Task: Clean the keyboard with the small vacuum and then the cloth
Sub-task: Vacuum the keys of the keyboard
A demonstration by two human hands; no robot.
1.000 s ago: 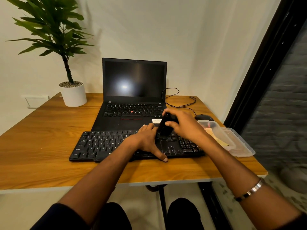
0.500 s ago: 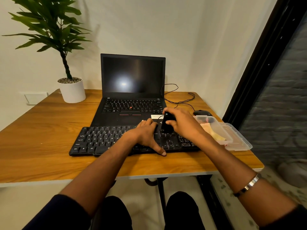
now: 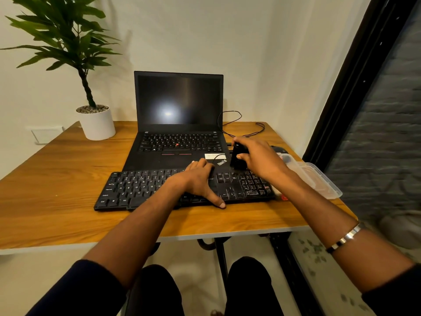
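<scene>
A black keyboard [image 3: 136, 190] lies along the front of the wooden table [image 3: 57, 179]. My right hand [image 3: 262, 160] grips a small black vacuum [image 3: 238, 158], held upright with its lower end touching the keys at the top right of the keyboard, above the navigation block. My left hand [image 3: 198, 181] rests flat on the middle of the keyboard, thumb on the front edge, holding it down. No cloth is plainly visible.
An open black laptop [image 3: 177, 124] stands right behind the keyboard. A potted plant in a white pot [image 3: 96, 124] sits at the back left. A clear plastic container [image 3: 319, 179] and a black mouse [image 3: 276, 148] lie at the right edge, cables [image 3: 239, 126] behind.
My right hand has slid the vacuum a little to the right along the top of the keyboard. My left hand stays pressed on the middle keys.
</scene>
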